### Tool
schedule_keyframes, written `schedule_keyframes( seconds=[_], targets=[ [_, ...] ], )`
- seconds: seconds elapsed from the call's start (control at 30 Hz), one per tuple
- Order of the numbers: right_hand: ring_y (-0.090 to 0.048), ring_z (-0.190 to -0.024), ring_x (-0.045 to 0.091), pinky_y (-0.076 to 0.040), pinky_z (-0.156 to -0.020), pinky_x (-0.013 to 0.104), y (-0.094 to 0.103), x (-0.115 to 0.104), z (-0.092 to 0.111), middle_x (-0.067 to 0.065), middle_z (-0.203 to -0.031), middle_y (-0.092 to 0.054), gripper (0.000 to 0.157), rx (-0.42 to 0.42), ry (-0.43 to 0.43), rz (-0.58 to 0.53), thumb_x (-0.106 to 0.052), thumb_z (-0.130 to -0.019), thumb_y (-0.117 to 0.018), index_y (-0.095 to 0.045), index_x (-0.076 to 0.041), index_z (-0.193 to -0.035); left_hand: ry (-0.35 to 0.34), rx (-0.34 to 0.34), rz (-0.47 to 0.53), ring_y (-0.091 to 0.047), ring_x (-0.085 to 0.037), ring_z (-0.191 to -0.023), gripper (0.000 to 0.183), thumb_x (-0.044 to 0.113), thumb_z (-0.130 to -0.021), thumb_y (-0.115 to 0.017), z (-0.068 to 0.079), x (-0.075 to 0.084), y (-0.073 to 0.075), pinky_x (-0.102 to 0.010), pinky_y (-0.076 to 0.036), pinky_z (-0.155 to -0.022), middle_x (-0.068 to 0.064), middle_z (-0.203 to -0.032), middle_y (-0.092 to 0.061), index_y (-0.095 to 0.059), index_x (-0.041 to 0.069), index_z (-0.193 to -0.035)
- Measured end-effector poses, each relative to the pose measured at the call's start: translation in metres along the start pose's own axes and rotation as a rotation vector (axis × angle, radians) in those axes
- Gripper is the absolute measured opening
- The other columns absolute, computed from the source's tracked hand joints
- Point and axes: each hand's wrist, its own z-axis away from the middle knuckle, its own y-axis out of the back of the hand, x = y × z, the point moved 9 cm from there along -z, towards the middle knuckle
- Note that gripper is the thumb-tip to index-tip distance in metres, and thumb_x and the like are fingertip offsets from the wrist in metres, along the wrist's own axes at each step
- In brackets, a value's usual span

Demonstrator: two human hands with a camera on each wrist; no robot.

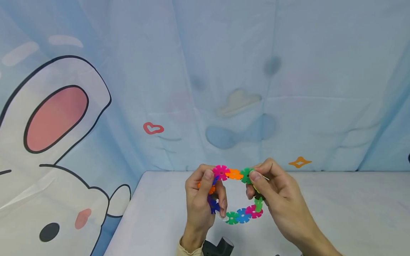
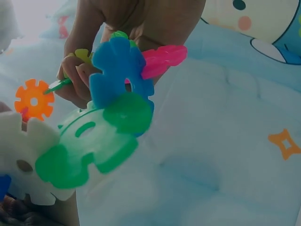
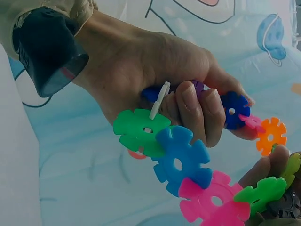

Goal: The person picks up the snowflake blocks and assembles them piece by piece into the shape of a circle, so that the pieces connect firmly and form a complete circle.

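A closed loop of slotted plastic snowflake discs, joined edge to edge in several colours, is held upright between both hands. On its left side my left hand (image 1: 200, 201) grips the chain, thumb in front near the pink disc (image 1: 221, 172) and dark blue disc (image 1: 213, 205). My right hand (image 1: 283, 199) pinches the upper right part at a green disc (image 1: 246, 175), next to an orange disc (image 1: 235, 174). Along the bottom hang a blue disc (image 3: 182, 157), a green disc (image 3: 141, 132) and a white disc (image 2: 23, 160). Fingers partly hide discs on both sides.
Below the loop lies a white tabletop (image 1: 153, 217). Behind it hangs a light blue curtain (image 1: 320, 89) with a printed rabbit (image 1: 70, 185). A dark wrist-worn device (image 1: 219, 247) shows at the left wrist, also near a beige sleeve (image 1: 189, 249).
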Motion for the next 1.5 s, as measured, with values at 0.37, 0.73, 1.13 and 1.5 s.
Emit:
schedule_keyframes(
  seconds=[0.37,0.73,1.13,1.5],
  targets=[
    [-0.065,-0.079,0.022,-0.057,-0.071,0.027,0.000,-0.003,0.002,0.010,-0.091,-0.061,0.004,0.034,0.029,0.011,-0.006,-0.111,-0.053,-0.055,-0.002,-0.111,0.128,0.084,0.016,-0.038,-0.024,-0.032,0.024,0.009,-0.114,-0.041,0.002,-0.009,0.002,-0.019,-0.046,-0.034,-0.023,-0.057,-0.041,-0.060,0.007,-0.100],
    [-0.063,-0.084,0.026,-0.054,-0.074,0.027,0.006,0.015,-0.003,0.011,-0.088,-0.061,0.017,0.040,-0.074,-0.061,-0.018,-0.114,-0.049,-0.053,-0.002,-0.112,0.236,0.239,-0.005,-0.057,-0.007,-0.041,0.034,0.027,-0.115,-0.035,0.006,-0.019,0.013,-0.020,-0.054,-0.044,-0.002,-0.060,-0.057,-0.061,0.007,-0.104],
    [-0.062,-0.085,0.019,-0.058,-0.084,0.026,0.033,0.037,-0.014,0.004,-0.091,-0.057,0.014,0.153,-0.152,-0.243,-0.023,-0.113,-0.051,-0.054,-0.010,-0.111,0.389,0.444,-0.110,-0.075,-0.019,-0.067,0.037,0.038,-0.110,-0.033,0.012,-0.032,0.036,-0.040,-0.066,-0.073,-0.006,-0.093,-0.070,-0.057,0.009,-0.107],
    [-0.064,-0.102,0.014,-0.058,-0.099,0.025,0.068,0.052,-0.021,0.001,-0.111,-0.056,0.013,0.280,-0.170,-0.466,-0.025,-0.114,-0.049,-0.048,-0.013,-0.118,0.543,0.020,-0.328,-0.072,-0.061,-0.081,0.026,0.016,-0.106,-0.059,0.008,-0.051,0.013,-0.043,-0.069,-0.068,-0.013,-0.101,-0.069,-0.054,-0.005,-0.120]
  ],
)
